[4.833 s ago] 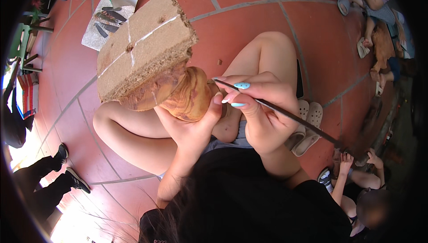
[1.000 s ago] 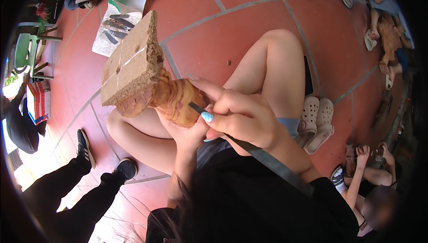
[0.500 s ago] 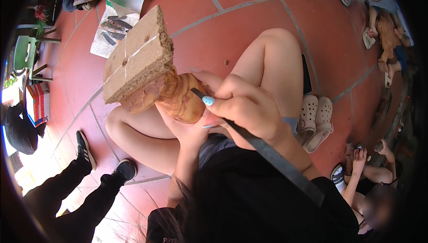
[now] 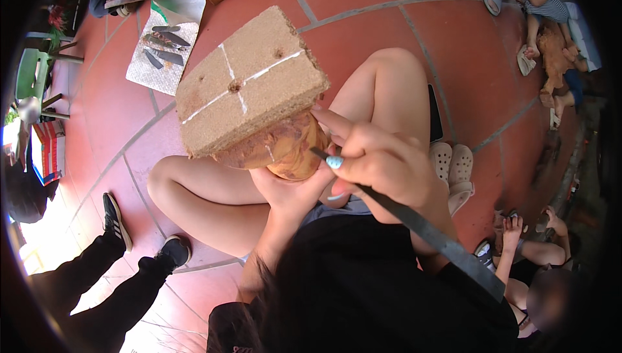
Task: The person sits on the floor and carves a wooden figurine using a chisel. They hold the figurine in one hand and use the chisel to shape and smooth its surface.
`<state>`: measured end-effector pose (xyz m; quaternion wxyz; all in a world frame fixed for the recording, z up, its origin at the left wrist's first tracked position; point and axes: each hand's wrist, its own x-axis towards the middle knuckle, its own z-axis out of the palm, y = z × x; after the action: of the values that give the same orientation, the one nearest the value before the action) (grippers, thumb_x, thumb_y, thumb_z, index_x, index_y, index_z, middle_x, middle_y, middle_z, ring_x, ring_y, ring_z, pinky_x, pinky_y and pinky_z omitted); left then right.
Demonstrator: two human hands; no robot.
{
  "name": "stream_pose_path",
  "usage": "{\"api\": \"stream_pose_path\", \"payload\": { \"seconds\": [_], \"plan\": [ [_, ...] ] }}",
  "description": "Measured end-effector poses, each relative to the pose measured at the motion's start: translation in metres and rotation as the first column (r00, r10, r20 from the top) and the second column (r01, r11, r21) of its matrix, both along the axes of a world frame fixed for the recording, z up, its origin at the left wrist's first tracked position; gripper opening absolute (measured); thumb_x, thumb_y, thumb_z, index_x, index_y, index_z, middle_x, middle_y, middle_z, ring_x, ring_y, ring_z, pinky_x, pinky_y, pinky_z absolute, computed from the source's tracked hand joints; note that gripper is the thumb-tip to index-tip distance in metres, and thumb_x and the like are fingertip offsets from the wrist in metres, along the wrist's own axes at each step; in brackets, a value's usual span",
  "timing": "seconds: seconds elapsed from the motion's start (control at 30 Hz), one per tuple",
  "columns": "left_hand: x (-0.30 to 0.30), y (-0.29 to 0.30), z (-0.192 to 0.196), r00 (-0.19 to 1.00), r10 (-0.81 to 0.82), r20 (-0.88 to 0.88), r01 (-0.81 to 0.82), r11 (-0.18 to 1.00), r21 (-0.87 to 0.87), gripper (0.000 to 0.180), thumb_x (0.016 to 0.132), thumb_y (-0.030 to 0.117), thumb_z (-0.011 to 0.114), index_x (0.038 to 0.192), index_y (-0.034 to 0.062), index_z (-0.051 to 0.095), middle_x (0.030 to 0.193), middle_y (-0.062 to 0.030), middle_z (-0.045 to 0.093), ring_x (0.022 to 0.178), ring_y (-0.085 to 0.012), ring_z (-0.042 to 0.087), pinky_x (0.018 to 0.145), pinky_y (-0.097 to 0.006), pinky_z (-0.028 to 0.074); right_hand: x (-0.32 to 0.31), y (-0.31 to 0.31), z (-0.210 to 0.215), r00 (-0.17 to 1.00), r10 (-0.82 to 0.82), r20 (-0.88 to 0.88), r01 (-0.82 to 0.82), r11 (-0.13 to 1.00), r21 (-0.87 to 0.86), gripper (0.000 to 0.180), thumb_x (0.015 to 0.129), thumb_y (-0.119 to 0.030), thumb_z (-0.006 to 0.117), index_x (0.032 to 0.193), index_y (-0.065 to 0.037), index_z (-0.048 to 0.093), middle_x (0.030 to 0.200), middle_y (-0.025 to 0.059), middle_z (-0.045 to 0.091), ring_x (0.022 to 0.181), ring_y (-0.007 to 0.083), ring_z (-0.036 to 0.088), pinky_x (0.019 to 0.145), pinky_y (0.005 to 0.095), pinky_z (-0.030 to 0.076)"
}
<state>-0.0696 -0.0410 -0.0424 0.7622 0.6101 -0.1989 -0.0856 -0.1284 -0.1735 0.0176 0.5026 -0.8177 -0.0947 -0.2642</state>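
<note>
Wrapped round a carved wooden piece [image 4: 299, 145] with swirling grain is my left hand [image 4: 283, 191], below and behind it. A thick rectangular particle board [image 4: 259, 87], marked with white crossing lines and a few holes, is joined to the wood's upper end, its flat face tilted up toward me. My right hand [image 4: 385, 168] grips a long, flat dark metal blade [image 4: 440, 243]. Its short tip sticks out past the thumb beside the wood; whether it touches is unclear. The blade's long end trails back over my right forearm.
On the red tiled floor, a pale sheet [image 4: 146, 71] bears several dark blades [image 4: 167, 45]. Beige clogs [image 4: 460, 171] and a dark phone-like slab [image 4: 437, 116] lie beside my right knee. A person's shoes [image 4: 175, 252] stand at left; other people sit at right.
The wooden piece has turned and shifted right, so the board's marked face shows more fully. Both hands moved slightly right with it, each keeping its grip.
</note>
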Motion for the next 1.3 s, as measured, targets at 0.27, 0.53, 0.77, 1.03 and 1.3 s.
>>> {"api": "stream_pose_path", "payload": {
  "seconds": [0.27,0.53,0.77,1.03,1.3],
  "plan": [
    [-0.001,-0.001,0.001,0.999,0.044,-0.023,-0.043,0.998,0.042,0.099,0.061,0.014,0.086,0.135,-0.0003,0.020,0.123,-0.0140,0.044,0.111,-0.0223,0.050,0.096,-0.036,0.042,0.002,0.002,0.005,1.000,-0.030,0.009,0.031,0.996,-0.085,0.014,0.076,-0.005,0.064,0.079,-0.002,0.051,0.079,0.0121,0.052,0.062,0.0256,0.059,0.053,0.0328,0.049],
    [0.004,0.002,-0.009,0.987,0.075,0.139,-0.091,0.990,0.108,0.100,0.058,0.016,0.090,0.132,0.0002,0.024,0.122,-0.0133,0.046,0.108,-0.0209,0.052,0.094,-0.035,0.043,0.004,0.000,0.015,0.997,-0.035,-0.062,0.026,0.991,-0.128,0.022,0.070,0.000,0.070,0.080,-0.002,0.052,0.083,0.0123,0.057,0.058,0.0241,0.058,0.046,0.0321,0.045],
    [0.005,-0.001,-0.003,0.993,0.091,0.079,-0.101,0.987,0.122,0.090,0.057,0.018,0.089,0.123,-0.0009,0.031,0.112,-0.0143,0.054,0.103,-0.0222,0.058,0.088,-0.034,0.047,0.007,0.004,0.020,0.990,-0.109,-0.084,0.095,0.982,-0.161,0.025,0.072,-0.001,0.074,0.088,-0.003,0.055,0.070,0.0096,0.057,0.057,0.0217,0.059,0.052,0.0304,0.048],
    [0.009,0.000,0.008,0.965,0.196,0.173,-0.236,0.937,0.256,0.077,0.059,0.021,0.086,0.116,-0.0003,0.039,0.101,-0.0174,0.060,0.094,-0.0269,0.064,0.078,-0.035,0.052,0.011,0.009,0.016,0.983,-0.161,-0.089,0.152,0.984,-0.097,0.017,0.085,-0.010,0.068,0.086,0.000,0.055,0.071,0.0116,0.057,0.063,0.0204,0.060,0.060,0.0281,0.050],
    [0.011,0.003,0.009,0.980,0.165,0.113,-0.187,0.955,0.228,0.076,0.059,0.022,0.085,0.116,0.0014,0.040,0.100,-0.0177,0.062,0.092,-0.0299,0.065,0.077,-0.037,0.053,0.008,0.013,0.018,0.992,-0.089,-0.090,0.082,0.994,-0.075,0.015,0.087,-0.008,0.065,0.086,0.001,0.053,0.071,0.0119,0.055,0.062,0.0185,0.057,0.074,0.0353,0.053]
  ]
}}
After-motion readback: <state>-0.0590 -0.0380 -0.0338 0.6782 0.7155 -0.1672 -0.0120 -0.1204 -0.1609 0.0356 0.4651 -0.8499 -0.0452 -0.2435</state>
